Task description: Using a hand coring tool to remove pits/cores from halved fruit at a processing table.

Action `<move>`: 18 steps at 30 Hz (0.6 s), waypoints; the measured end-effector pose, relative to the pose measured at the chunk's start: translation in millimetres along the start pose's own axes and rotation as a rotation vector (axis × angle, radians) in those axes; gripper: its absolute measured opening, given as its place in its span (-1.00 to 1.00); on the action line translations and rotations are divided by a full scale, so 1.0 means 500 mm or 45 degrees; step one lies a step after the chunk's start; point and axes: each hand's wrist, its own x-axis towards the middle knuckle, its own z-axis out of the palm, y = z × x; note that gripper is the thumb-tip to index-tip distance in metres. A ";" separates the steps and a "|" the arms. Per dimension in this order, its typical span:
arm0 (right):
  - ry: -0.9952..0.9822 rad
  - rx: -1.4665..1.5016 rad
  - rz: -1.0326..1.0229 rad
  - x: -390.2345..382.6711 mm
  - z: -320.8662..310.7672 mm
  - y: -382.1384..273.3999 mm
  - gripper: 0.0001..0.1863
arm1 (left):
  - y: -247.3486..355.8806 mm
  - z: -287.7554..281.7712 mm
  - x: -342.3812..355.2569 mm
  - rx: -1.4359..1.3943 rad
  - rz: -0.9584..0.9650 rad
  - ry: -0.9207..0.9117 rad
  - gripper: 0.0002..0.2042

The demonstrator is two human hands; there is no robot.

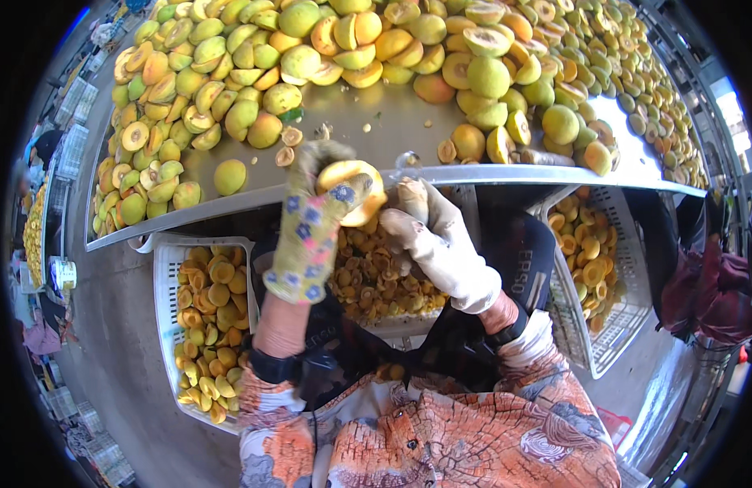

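Note:
My left hand [311, 215], in a flower-patterned glove, holds a halved yellow peach [353, 191] over the table's near edge, its cut side partly turned up. Close to the right of the peach is my right hand [441, 240] in a stained whitish glove, its fingers curled together. Above those fingers shows a small shiny curved piece [408, 163]; whether it belongs to something in that grip I cannot make out. Beneath both hands, between my knees, sits a container of peach pieces [384, 281], partly hidden by the hands.
Whole and halved peaches [302, 61] are heaped on the metal table [351, 114], with small scraps near its raised edge [490, 175]. White crates of peach halves stand at left [168, 317] and right [636, 325]. A person's dark red sleeve [721, 293] is at far right.

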 end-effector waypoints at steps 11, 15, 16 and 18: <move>0.153 -0.248 -0.170 0.007 -0.030 0.010 -0.64 | -0.015 0.060 -0.035 -0.874 -0.326 0.250 -0.64; -0.071 -0.690 -0.260 -0.003 -0.030 0.010 -0.61 | -0.009 0.083 -0.041 -0.365 -0.148 0.394 -0.59; -0.121 -0.744 -0.235 -0.004 -0.033 0.010 -0.61 | 0.007 0.085 -0.043 -0.571 -0.283 0.294 -0.58; -0.122 -0.739 -0.228 0.000 -0.032 0.008 -0.62 | 0.006 0.086 -0.046 -0.551 -0.328 0.252 -0.55</move>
